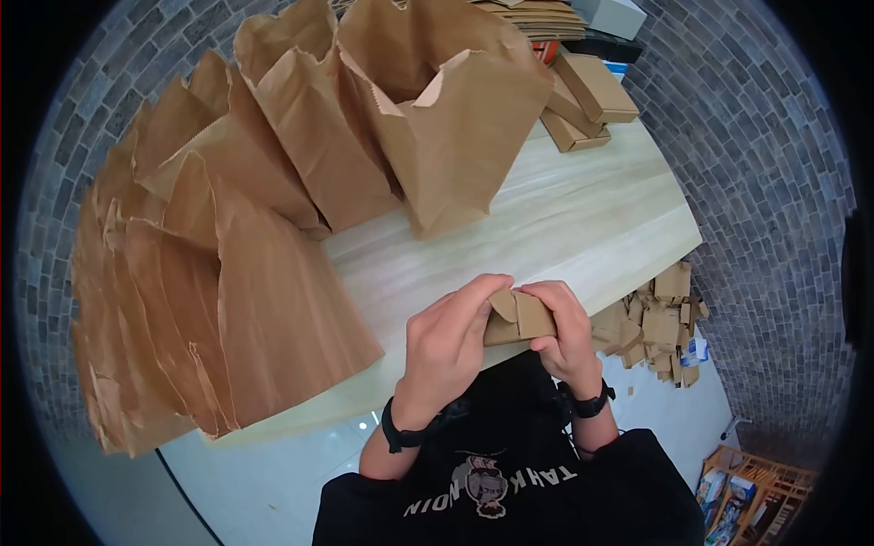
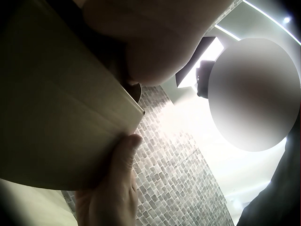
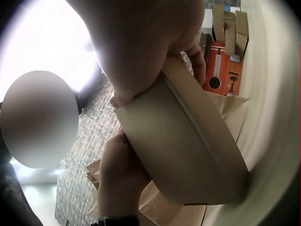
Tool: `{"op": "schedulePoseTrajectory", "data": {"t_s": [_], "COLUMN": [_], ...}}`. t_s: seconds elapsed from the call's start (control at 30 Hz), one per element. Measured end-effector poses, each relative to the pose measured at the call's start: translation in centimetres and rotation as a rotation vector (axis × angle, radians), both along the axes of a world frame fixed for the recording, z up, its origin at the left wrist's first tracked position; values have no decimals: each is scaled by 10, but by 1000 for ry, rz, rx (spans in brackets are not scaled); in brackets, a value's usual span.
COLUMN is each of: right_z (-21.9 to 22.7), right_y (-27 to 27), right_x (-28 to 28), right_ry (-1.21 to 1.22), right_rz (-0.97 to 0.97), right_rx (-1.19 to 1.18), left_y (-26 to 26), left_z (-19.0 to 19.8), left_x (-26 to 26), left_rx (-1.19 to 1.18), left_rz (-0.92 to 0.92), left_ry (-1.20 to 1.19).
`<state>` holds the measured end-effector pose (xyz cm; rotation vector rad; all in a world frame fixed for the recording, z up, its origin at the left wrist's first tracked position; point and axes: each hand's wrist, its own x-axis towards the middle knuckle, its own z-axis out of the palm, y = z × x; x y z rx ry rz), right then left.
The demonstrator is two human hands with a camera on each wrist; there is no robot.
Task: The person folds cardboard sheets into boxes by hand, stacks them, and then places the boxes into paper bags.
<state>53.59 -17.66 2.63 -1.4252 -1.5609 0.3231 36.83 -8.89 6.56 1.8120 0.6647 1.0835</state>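
Note:
A small brown cardboard box (image 1: 535, 317) is held between both hands over the table's near edge, with a curved flap showing on its upper side. My left hand (image 1: 444, 344) grips the box at its left end, fingers reaching along the far side. At the other end my right hand (image 1: 568, 332) holds it, thumb on the near side. In the left wrist view the box's broad side (image 2: 61, 113) fills the left part, the right thumb on its edge. One long face of the box (image 3: 181, 146) appears in the right wrist view, a seam running along it.
Several tall brown paper bags (image 1: 464, 136) stand across the left and back of the pale table (image 1: 592, 205). Flat cardboard boxes (image 1: 596, 89) lie at the back right. Beyond the table's right edge, a heap of small cardboard boxes (image 1: 657, 323) lies low beside the brick-patterned wall.

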Motion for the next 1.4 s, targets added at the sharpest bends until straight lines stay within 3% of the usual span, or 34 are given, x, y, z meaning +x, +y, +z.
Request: {"op": "schedulePoseTrajectory", "data": {"t_s": [0.1,0.27,0.37,0.6,0.8,1.2,1.4], "right_z": [-3,-10,-7,-15,-20,-15,-24], "right_y": [-1,-3,-2,-2,-4,-4,-2], "right_x": [0,2,2,5,7,6,-4], "right_ry": [11,154,220,389,434,348,392], "right_rz": [-19,-40,-13,75,93,78,-16], "right_rx": [-16,-66,-86,-51,-41,-112,-110], "left_y": [6,16,16,18,14,11,-1], "left_z": [2,4,7,2,6,5,-7], "left_x": [-3,-2,-2,1,2,1,0], "left_rx": [-63,155,117,91,44,219,266], "left_rz": [-33,-173,-217,-158,-151,-171,-222], "left_ry": [36,12,38,8,7,62,319]}}
